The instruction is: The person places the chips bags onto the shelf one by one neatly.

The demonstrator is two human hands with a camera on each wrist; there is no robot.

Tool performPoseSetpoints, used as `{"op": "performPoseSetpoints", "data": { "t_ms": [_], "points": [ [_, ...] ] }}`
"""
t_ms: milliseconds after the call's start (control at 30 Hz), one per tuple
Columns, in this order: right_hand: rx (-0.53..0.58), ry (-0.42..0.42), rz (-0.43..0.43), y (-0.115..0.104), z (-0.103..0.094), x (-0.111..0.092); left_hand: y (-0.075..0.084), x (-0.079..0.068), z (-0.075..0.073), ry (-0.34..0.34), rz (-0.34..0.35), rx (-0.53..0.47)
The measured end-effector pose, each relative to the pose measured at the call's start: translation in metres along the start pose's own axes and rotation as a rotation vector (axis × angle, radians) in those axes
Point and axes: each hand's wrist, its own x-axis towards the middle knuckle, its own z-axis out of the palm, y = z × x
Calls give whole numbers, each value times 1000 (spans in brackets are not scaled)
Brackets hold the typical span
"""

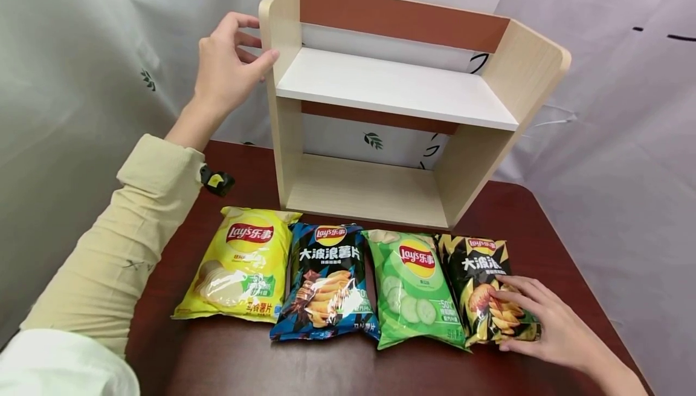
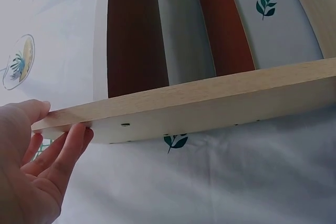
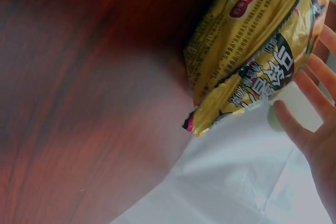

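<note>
One left hand [image 1: 231, 60] pinches the left panel of a pale wooden two-tier shelf [image 1: 391, 84], thumb against fingers; on the dark-red table [image 1: 228, 363] lie a yellow plastic crisp bag [image 1: 239, 272], a blue-and-black bag [image 1: 328, 281], a green bag [image 1: 410, 290] and a black-and-gold bag [image 1: 478, 272], touched by the right hand [image 1: 554, 326], fingers apart

Sheeting [image 1: 70, 51] serves as walls: pale grey-white, creased, hung behind and to the left of the left fingers [image 1: 246, 20]. Dark-green leaf sprig [image 1: 148, 80] printed on it, left of and slightly below those fingers; an oval motif [image 2: 20, 62] shows just above them in the left wrist view. Lilac-tinted side sheet [image 1: 614, 100] rises beyond the right fingers [image 1: 524, 290], black strokes [image 1: 681, 38] high above them. Table [image 1: 304, 369] under the right fingers: glossy red-brown, grained, far corner rounded. Light soft; pale sheen [image 3: 142, 82] left of the right fingers.
</note>
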Motion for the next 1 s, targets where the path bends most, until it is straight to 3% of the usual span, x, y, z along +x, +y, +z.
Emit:
{"op": "performPoseSetpoints", "data": {
  "t_ms": [367, 833, 1000],
  "points": [
    [-37, -57, -7, 1, 8, -2, 0, 0, 0, -10, -6, -4],
    [-83, -12, -65, 5, 12, -3, -2, -1, 1, -2, 28, 26],
    [-89, 41, -104, 5, 11, -2, 0, -1, 3, -3, 38, 27]
  ]
}}
